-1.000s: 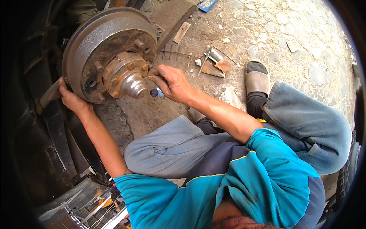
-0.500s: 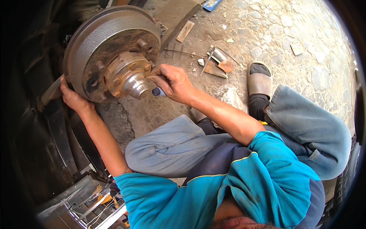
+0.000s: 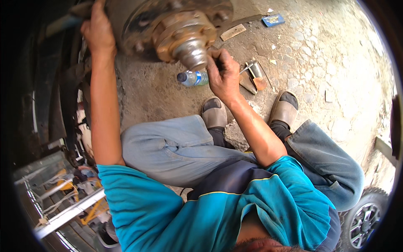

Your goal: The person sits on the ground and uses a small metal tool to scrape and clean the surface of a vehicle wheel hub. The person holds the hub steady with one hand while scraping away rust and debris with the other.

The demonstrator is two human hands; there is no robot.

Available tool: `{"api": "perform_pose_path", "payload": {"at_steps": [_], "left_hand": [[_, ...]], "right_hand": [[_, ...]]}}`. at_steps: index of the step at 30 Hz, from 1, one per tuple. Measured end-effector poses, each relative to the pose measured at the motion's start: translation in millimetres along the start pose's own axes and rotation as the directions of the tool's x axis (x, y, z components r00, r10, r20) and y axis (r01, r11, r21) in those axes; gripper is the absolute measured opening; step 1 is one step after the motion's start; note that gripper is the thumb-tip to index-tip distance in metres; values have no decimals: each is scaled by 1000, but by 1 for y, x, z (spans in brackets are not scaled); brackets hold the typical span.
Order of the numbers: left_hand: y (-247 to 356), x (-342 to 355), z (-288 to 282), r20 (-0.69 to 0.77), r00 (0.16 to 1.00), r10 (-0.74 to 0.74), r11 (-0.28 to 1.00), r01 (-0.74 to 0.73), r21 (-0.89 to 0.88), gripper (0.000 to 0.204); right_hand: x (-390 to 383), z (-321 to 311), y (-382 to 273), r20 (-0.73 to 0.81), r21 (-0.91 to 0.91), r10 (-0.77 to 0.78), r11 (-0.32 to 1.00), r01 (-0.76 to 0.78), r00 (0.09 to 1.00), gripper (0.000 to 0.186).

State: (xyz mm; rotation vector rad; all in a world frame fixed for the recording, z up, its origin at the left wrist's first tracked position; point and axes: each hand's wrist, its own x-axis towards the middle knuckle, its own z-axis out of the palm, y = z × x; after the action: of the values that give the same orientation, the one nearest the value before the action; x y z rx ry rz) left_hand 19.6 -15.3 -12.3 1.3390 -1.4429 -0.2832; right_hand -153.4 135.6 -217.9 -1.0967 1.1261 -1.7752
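A rusty brake drum (image 3: 140, 19) with a bolted hub (image 3: 178, 35) is at the top, cut off by the picture's upper edge. A bright metal hub end (image 3: 192, 54) sticks out toward me. My left hand (image 3: 100, 33) is against the drum's left rim, its fingers wrapped along the edge and partly out of sight. To the right of the hub end, my right hand (image 3: 224, 73) has its fingers curled and thumb and fingertips pinched together. Whatever it holds is too small or hidden to make out.
A plastic water bottle (image 3: 194, 78) lies below the hub. Metal pieces (image 3: 254, 75), a wooden piece (image 3: 233, 32) and a blue flat box (image 3: 273, 20) lie on the stony ground. A wheel (image 3: 364, 224) is at lower right, a metal frame with cables (image 3: 69, 206) at lower left.
The view has shifted, so the drum appears higher and farther right. My left hand is higher along the drum's left side. My right hand stays beside the hub end, and more of the bottle shows.
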Motion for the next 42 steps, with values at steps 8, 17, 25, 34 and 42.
{"api": "perform_pose_path", "payload": {"at_steps": [8, 17, 25, 34, 42], "left_hand": [[34, -21, 5, -53, 998, 39, 987, -30, 157, 51], [31, -14, -6, -12, 995, 101, 989, -99, 112, 55], [23, -13, -7, -44, 993, 114, 985, -107, 135, 65], [11, -7, -6, -102, 983, 155, 984, -144, 105, 67], [20, -18, -5, 5, 995, 97, 995, -97, 10, 51]], "right_hand": [[-1, 1, -10, 69, -65, -34, 997, 39, 997, 5], [-2, 3, -17, 73, -100, -22, 995, 29, 997, 10], [-5, 2, -4, 77, -139, -120, 982, 129, 990, 11], [-2, 3, -12, 80, -139, -99, 984, 109, 992, 11], [-3, 3, -21, 16, -217, -129, 968, 129, 992, 4]]}}
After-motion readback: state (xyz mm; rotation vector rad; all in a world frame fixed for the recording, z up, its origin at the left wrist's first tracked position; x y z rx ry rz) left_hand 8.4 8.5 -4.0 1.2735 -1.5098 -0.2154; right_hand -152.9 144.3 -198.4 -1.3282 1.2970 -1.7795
